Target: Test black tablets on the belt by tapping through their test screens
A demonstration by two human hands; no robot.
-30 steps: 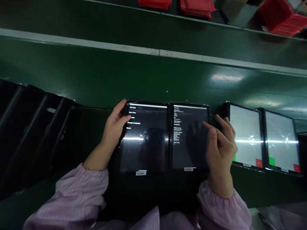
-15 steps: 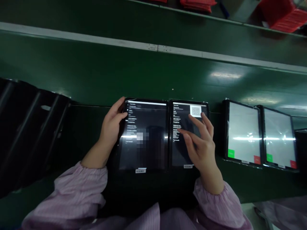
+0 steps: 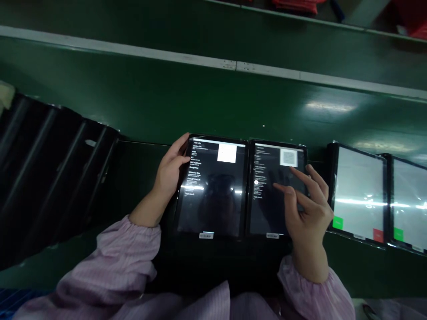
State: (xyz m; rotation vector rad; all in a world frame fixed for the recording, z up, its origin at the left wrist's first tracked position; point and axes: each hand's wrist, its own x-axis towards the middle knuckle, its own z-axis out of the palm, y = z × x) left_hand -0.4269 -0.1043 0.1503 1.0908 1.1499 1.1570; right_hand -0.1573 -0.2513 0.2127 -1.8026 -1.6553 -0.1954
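My left hand (image 3: 167, 178) grips the left side of a tablet (image 3: 213, 209), thumb on the front edge and fingers around the upper corner. Its dark screen shows white lines of text under "Test info" and a bright white square at the upper right. Close beside it lies a second tablet (image 3: 267, 213), lit with similar, dimmer text and a QR code. Over this one's right half is my right hand (image 3: 310, 209), fingers spread and the index finger pointing at the screen. Whether that fingertip touches the glass I cannot tell. A small white dot shows among the text.
To the right, two more tablets (image 3: 360, 186) with pale screens bear green and red squares. Several dark, ridged items (image 3: 66, 173) stand in a row at left. Red items (image 3: 296, 5) lie beyond the pale strip (image 3: 167, 58) across the green bench (image 3: 200, 98).
The left tablet's text has brightened and a white square has appeared on it. The right tablet's text has dimmed. My right hand has drawn slightly rightward over its screen. The view has shifted left.
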